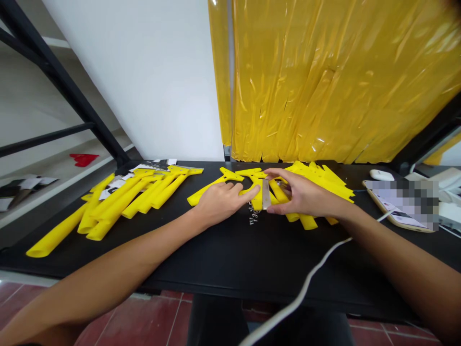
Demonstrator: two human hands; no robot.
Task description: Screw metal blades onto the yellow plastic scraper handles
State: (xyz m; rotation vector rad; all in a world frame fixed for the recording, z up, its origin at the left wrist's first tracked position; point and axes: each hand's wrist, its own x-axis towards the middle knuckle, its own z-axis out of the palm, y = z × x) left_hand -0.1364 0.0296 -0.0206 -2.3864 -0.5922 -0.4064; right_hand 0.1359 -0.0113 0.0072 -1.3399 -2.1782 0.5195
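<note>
My left hand is closed around a yellow plastic scraper handle, its thumb stretched toward the metal blade. In my right hand, a flat metal scraper blade stands upright between thumb and fingers, beside another yellow piece. Small metal screws lie on the black table just below the blade. Behind and under my right hand is a pile of yellow scraper handles. Several yellow scrapers lie at the left, some with dark blades and white labels.
A phone lies at the right with a white cable crossing the black table. Near it is a white earphone case. Yellow plastic sheeting hangs behind. A shelf at the left holds a red piece.
</note>
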